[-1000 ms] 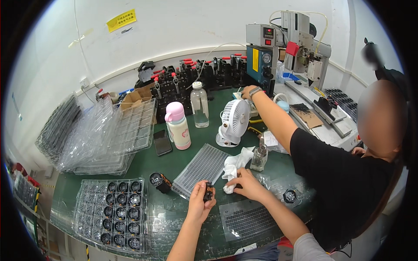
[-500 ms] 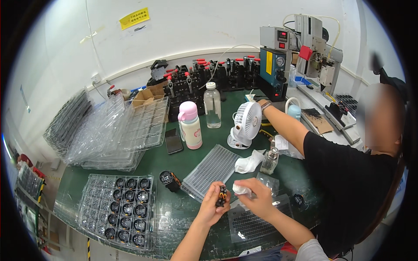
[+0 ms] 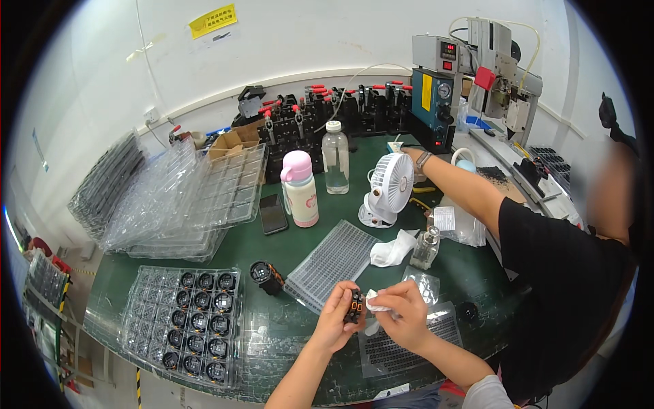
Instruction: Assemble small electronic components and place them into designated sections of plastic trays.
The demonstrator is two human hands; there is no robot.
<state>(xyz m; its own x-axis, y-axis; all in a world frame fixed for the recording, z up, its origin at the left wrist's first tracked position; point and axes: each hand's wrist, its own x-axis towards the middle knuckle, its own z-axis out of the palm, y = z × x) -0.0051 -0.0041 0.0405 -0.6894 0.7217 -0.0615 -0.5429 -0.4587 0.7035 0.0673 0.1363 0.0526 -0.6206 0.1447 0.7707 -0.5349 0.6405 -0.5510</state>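
At 9 o'clock a heap of clear empty trays [image 3: 170, 204] leans on the green table [image 3: 300, 238], out of the way but near. At 7 o'clock lies a clear tray [image 3: 180, 327] with round black parts in its cups, so each part sits apart from the others. One more round black part [image 3: 262, 274] lies loose just beside it, near the hands.

At 6 o'clock the left hand [image 3: 335, 320] is curled shut around a small black part [image 3: 354, 307] and holds it up over the table, likely so it can be seen well. The right hand [image 3: 402, 315] pinches a small white wipe [image 3: 375, 302] and presses it on that part; its fingers are closed on the wipe.

Just past the hands, a ribbed clear tray [image 3: 334, 262], a white cloth [image 3: 394, 249] and a little glass bottle [image 3: 426, 249] lie within easy reach. A pink bottle [image 3: 300, 189] and a white fan [image 3: 388, 191] stand farther back.

At 3 o'clock another person in a black shirt [image 3: 558, 286] reaches toward a machine [image 3: 436, 95].
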